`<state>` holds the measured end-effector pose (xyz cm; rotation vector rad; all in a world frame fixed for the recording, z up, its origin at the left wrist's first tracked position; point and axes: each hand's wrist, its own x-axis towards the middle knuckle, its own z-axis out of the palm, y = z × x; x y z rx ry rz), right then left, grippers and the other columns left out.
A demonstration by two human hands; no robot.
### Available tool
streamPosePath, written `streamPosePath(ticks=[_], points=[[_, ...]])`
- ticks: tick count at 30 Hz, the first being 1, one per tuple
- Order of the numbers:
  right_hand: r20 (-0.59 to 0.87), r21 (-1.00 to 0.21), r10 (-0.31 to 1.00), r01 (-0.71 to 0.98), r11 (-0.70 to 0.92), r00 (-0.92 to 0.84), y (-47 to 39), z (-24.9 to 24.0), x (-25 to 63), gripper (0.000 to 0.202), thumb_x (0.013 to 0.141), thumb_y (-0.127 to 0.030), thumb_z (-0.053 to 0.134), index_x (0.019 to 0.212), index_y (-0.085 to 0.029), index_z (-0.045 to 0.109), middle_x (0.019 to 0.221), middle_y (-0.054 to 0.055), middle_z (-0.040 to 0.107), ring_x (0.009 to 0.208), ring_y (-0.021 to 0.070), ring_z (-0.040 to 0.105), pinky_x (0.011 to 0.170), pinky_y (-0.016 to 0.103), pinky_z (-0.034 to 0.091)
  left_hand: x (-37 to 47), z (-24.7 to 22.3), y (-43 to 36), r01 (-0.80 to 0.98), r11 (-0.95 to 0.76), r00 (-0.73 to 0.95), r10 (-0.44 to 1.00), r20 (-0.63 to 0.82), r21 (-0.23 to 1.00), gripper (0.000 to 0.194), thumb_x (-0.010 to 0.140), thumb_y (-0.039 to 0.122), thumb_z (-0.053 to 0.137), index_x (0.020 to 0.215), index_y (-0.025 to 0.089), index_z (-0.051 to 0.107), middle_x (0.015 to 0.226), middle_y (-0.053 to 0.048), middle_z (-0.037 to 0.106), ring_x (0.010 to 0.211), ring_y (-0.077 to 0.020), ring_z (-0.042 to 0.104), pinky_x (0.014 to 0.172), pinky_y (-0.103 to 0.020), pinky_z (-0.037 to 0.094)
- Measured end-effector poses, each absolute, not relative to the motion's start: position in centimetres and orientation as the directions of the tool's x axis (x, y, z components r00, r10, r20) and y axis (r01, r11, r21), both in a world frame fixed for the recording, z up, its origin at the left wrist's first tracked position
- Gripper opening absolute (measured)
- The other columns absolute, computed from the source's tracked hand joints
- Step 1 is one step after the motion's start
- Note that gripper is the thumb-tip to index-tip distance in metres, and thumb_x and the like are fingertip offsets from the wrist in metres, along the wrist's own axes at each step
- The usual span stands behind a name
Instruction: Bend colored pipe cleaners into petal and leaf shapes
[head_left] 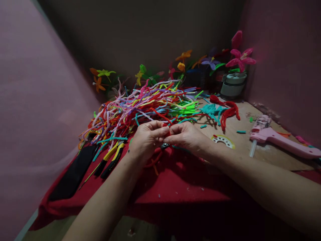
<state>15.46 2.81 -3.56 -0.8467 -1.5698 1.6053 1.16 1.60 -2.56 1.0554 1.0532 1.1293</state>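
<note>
My left hand (147,136) and my right hand (185,136) meet above the front of the table, thumbs and fingers pinched together. Between their fingertips shows a small piece of red pipe cleaner (168,131), mostly hidden by the fingers. Just below the hands, a dark metal tool tip (165,146) is partly visible; its kind is hard to make out. Behind them spreads a big tangled heap of pipe cleaners (140,103) in many colours. Pliers with yellow and black handles (110,159) lie left of my left wrist.
A black phone-like slab (75,174) lies on the red cloth (180,190) at left. On the board (247,117) at right are a pink glue gun (283,140), a ring-shaped spool (223,141), and red (229,112) and teal bundles (213,109). Pipe-cleaner flowers (241,58) stand behind.
</note>
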Motion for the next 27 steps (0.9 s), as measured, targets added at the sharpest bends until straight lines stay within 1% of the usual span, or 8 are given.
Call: streamPosePath(ticks=[5,8,10,14,18,22,24,27], points=[[0.006,-0.992,0.864,-0.110,-0.058,-0.503,3.0,-3.5,15.6,0.028,0.059,-0.025,0.066,0.046,-0.015,0.044,0.041,-0.007,0.038,0.040,0.0035,0.027,0.043,0.023,0.018,1.1,-2.5,1.7,-0.197,0.143,0.129,0.984,-0.119,0.970,0.022,0.062,0.026,0.072,0.072,0.014,0.057,0.056,0.003,0.054,0.042,-0.0036,0.046,0.043,-0.015,0.036],[0.022,-0.968,0.893,-0.233,-0.094,-0.450,3.6,-4.1,15.8,0.027,0.061,-0.028,0.067,0.049,-0.015,0.046,0.045,-0.006,0.043,0.041,0.0043,0.032,0.042,0.022,0.022,0.9,-2.3,1.6,-0.123,0.143,0.129,0.983,-0.127,0.982,0.025,0.066,0.035,0.069,0.081,0.016,0.060,0.054,0.004,0.050,0.040,-0.0020,0.041,0.039,-0.013,0.031],[0.050,-0.953,0.919,-0.293,-0.073,-0.392,3.8,-4.5,15.8,0.027,0.061,-0.029,0.068,0.050,-0.014,0.047,0.046,-0.006,0.043,0.042,0.0044,0.034,0.043,0.022,0.024,1.0,-2.2,1.4,-0.031,0.166,0.153,0.975,-0.159,0.986,0.026,0.065,0.035,0.069,0.081,0.016,0.061,0.053,0.005,0.049,0.038,-0.0011,0.037,0.037,-0.013,0.026],[0.046,-0.948,0.936,-0.311,-0.069,-0.349,3.6,-4.6,15.7,0.025,0.062,-0.032,0.069,0.056,-0.014,0.053,0.048,-0.005,0.044,0.043,0.0046,0.035,0.043,0.021,0.026,1.6,-2.1,0.9,0.132,0.147,0.130,0.978,-0.164,0.980,0.024,0.062,0.031,0.071,0.073,0.013,0.061,0.048,0.005,0.046,0.036,-0.0012,0.034,0.035,-0.014,0.022],[0.048,-0.923,0.915,-0.368,-0.113,-0.401,3.4,-4.3,15.6,0.022,0.065,-0.035,0.068,0.069,-0.014,0.061,0.056,-0.004,0.050,0.045,0.0052,0.039,0.044,0.022,0.030,1.9,-1.9,0.7,0.172,0.135,0.063,0.987,-0.148,0.976,0.022,0.063,0.032,0.069,0.063,0.012,0.058,0.045,0.005,0.045,0.035,-0.0016,0.033,0.036,-0.015,0.021],[0.126,-0.911,0.930,-0.411,-0.029,-0.346,3.8,-4.3,15.7,0.023,0.067,-0.037,0.066,0.071,-0.015,0.063,0.054,-0.005,0.045,0.045,0.0046,0.035,0.043,0.021,0.027,1.7,-1.8,0.7,0.202,0.099,0.091,0.989,-0.119,0.975,0.025,0.062,0.033,0.070,0.059,0.013,0.056,0.044,0.005,0.046,0.035,-0.0018,0.032,0.036,-0.016,0.019],[0.165,-0.910,0.933,-0.414,0.018,-0.321,4.1,-4.5,15.8,0.023,0.067,-0.037,0.066,0.067,-0.014,0.062,0.054,-0.004,0.046,0.046,0.0049,0.035,0.044,0.022,0.027,1.7,-1.9,0.7,0.191,0.092,0.106,0.988,-0.114,0.977,0.023,0.062,0.033,0.070,0.066,0.013,0.060,0.050,0.003,0.052,0.036,-0.0019,0.033,0.036,-0.016,0.020],[0.142,-0.921,0.937,-0.390,0.007,-0.319,4.4,-4.8,15.8,0.024,0.067,-0.038,0.066,0.066,-0.014,0.062,0.054,-0.004,0.048,0.047,0.0056,0.036,0.045,0.022,0.028,1.8,-1.9,0.7,0.174,0.061,0.094,0.993,-0.078,0.983,0.024,0.062,0.033,0.070,0.079,0.016,0.064,0.059,0.002,0.058,0.040,-0.0031,0.038,0.039,-0.017,0.024]])
